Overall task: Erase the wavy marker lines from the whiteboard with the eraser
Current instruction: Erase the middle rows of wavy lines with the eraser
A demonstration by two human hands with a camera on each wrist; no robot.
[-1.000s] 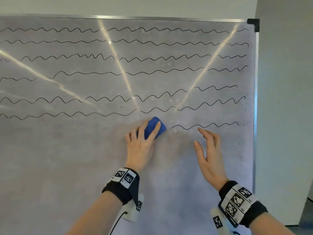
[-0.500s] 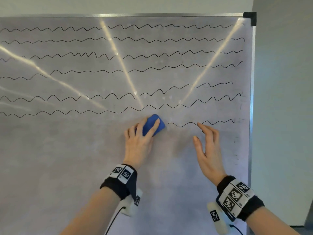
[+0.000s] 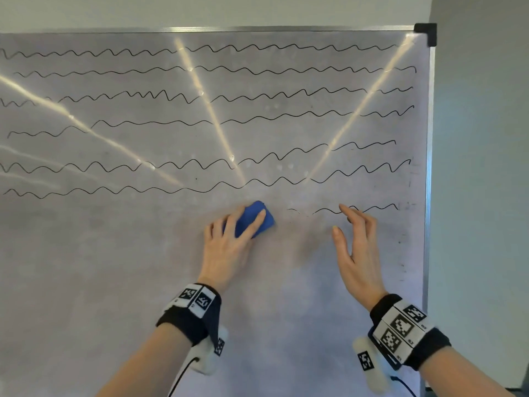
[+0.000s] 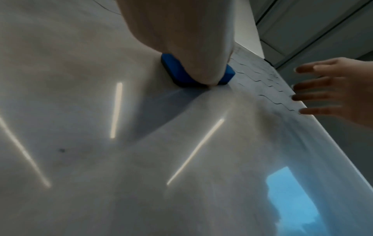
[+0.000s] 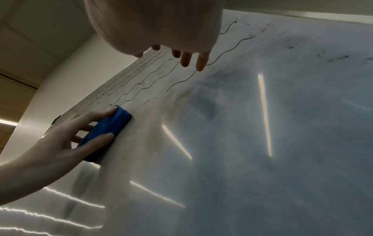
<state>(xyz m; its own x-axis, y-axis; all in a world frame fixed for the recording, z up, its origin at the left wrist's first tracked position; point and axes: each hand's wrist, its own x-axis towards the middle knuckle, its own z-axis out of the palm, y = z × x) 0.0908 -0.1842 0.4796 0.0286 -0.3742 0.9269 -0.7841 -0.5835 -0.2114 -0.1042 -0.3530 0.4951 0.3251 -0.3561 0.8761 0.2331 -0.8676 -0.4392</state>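
The whiteboard (image 3: 114,282) carries several black wavy lines (image 3: 257,70) across its upper half. A short wavy remnant (image 3: 378,209) lies lower, near the right edge. My left hand (image 3: 234,236) grips the blue eraser (image 3: 253,219) and presses it flat on the board, just left of that remnant. The thumb and fingers wrap its sides in the right wrist view (image 5: 109,127). The eraser (image 4: 181,76) shows under the palm in the left wrist view. My right hand (image 3: 352,233) is open, its straight fingers at the remnant. Whether they touch the board is unclear.
The board's metal frame (image 3: 428,167) runs down the right side, with a black corner cap (image 3: 425,32) at the top. A grey wall (image 3: 481,167) lies beyond it. The lower half of the board is wiped, with faint smudges (image 3: 403,265) near the right edge.
The eraser has shifted slightly right, and the left end of the short lowest line is now faint and broken. My right hand has stayed beside it.
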